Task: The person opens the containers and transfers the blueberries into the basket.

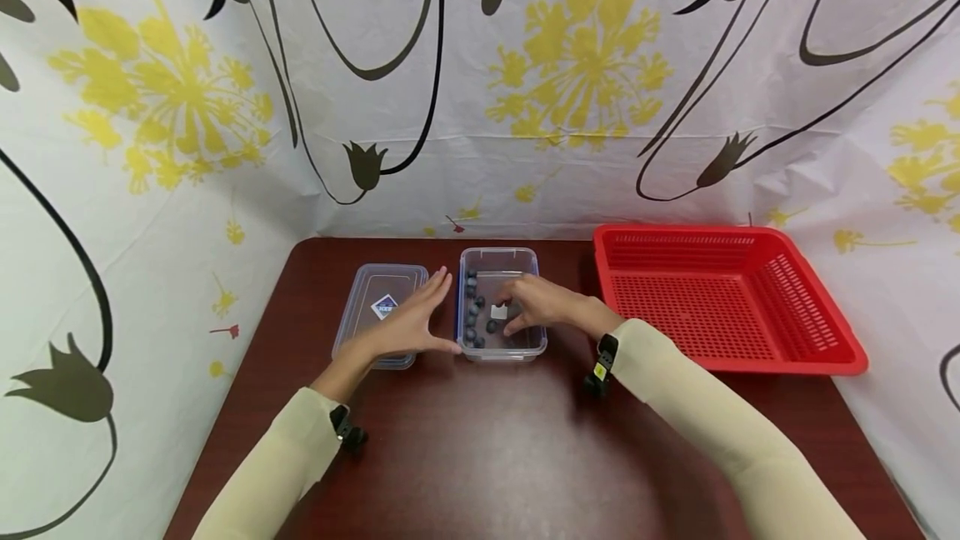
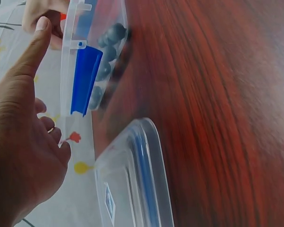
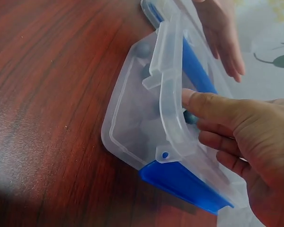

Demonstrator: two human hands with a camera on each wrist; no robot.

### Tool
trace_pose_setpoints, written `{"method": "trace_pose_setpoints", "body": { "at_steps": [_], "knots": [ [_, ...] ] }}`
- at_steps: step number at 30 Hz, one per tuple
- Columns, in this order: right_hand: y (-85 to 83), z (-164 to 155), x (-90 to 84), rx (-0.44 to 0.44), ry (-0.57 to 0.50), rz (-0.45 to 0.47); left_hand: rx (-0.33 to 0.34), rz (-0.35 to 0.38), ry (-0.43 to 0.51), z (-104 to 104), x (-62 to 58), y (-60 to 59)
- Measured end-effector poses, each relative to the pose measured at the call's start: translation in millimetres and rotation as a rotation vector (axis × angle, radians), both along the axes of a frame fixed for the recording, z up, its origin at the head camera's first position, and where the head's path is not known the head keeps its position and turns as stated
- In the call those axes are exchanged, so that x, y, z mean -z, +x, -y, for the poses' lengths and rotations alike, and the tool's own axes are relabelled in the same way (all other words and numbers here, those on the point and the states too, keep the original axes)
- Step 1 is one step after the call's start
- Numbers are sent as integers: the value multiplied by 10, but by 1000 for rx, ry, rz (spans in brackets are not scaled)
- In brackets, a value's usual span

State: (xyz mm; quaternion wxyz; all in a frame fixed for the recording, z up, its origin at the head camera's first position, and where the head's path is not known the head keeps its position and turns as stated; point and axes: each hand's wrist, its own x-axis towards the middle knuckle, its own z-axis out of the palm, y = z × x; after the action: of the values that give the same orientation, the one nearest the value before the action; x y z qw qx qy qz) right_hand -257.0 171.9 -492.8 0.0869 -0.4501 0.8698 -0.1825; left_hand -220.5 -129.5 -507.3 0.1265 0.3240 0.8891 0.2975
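big red plastic basket point(image 1: 731, 298) sits on the right side of the dark wood table point(image 1: 480, 457), and a white sheet with yellow flowers point(image 1: 585, 65) hangs behind it all

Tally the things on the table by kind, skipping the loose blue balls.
Clear container: 1
Clear lid: 1
Red basket: 1
White tag inside the container: 1
Total: 4
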Motion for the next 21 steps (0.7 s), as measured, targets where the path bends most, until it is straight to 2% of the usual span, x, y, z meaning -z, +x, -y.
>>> {"method": "trace_pose_setpoints", "body": {
  "at_steps": [6,10,16,21],
  "knots": [
    [-68,87,96,-21,63,4,17,-36,-53,-123,26,-62],
    [-58,132,140,-26,90,-25,28,-6,-61,-186,46,-103],
    [-31,182,197,13,119,-89,49,53,-70,-205,58,-137],
    [-2,204,239,46,135,-113,72,41,-85,-199,87,-151]
  ]
}}
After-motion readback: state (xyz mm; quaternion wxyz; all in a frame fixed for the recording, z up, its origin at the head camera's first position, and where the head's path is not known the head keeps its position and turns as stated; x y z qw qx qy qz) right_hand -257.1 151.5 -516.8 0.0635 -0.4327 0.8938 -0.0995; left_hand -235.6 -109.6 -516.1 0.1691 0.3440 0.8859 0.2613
